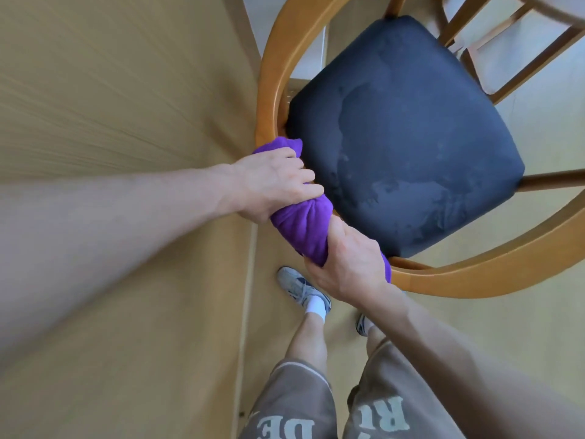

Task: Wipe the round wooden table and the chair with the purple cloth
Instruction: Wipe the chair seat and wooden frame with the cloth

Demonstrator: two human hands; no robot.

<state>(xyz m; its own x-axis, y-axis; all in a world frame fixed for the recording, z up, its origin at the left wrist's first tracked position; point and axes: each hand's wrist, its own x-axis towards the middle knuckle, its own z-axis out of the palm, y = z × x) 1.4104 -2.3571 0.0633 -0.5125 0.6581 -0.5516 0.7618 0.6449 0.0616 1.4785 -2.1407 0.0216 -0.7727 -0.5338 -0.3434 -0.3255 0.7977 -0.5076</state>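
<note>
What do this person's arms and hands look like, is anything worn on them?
Both forearms are bare: no sleeves reach into view. The left hand and the right hand wear no gloves, and no rings, watch or bracelets show. The fingernails that show on the left hand are short and unpainted.

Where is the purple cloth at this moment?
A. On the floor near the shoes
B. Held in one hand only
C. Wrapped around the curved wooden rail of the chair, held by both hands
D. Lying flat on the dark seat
C: the purple cloth is bunched around the chair's curved wooden rail, with the left hand and the right hand both gripping it.
</note>
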